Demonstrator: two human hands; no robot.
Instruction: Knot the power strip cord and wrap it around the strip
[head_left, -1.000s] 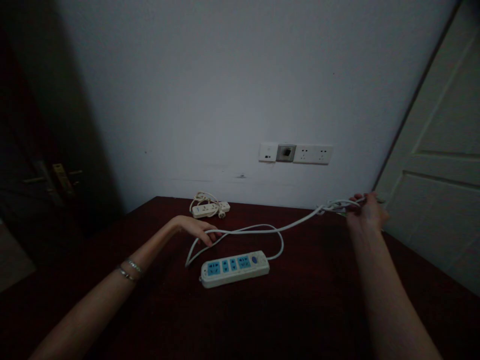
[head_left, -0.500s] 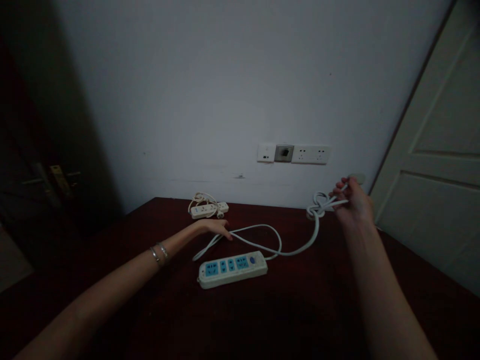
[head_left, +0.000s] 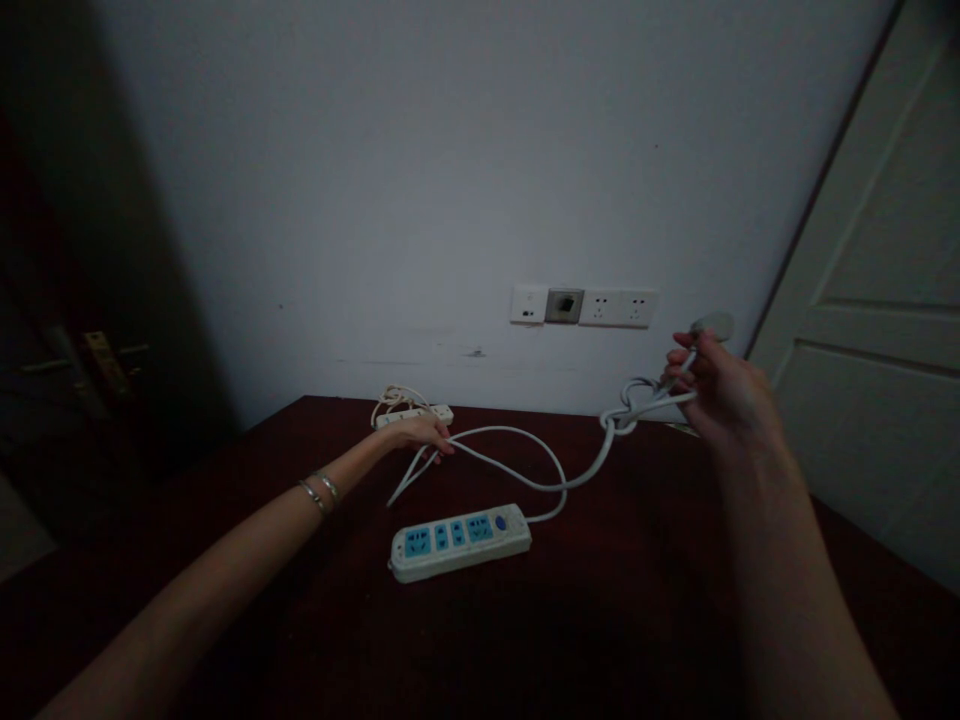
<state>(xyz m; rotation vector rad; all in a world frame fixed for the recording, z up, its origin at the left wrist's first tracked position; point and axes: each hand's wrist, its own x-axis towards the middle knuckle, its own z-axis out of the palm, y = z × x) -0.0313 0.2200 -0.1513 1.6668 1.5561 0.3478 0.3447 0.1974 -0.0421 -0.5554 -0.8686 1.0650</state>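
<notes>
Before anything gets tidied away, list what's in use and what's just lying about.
In use:
long white cable, gripped in the right hand, touching the left hand
white oblong power strip with blue sockets, on that cable

Just lying about:
cream oblong power strip, its cord bundled on it

Left arm (head_left: 240, 550) extended, left grip (head_left: 420, 432) low, fingers (head_left: 442, 446) curled; right arm (head_left: 784, 560) extended, right grip (head_left: 729, 395) higher, thumb pinching.

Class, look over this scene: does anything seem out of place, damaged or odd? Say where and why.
Two things. The white cord bunches into a tangle beside the right hand, though elsewhere it runs in open curves. Also, dark marks spoil the pale wall, below and left of the wall sockets.
</notes>
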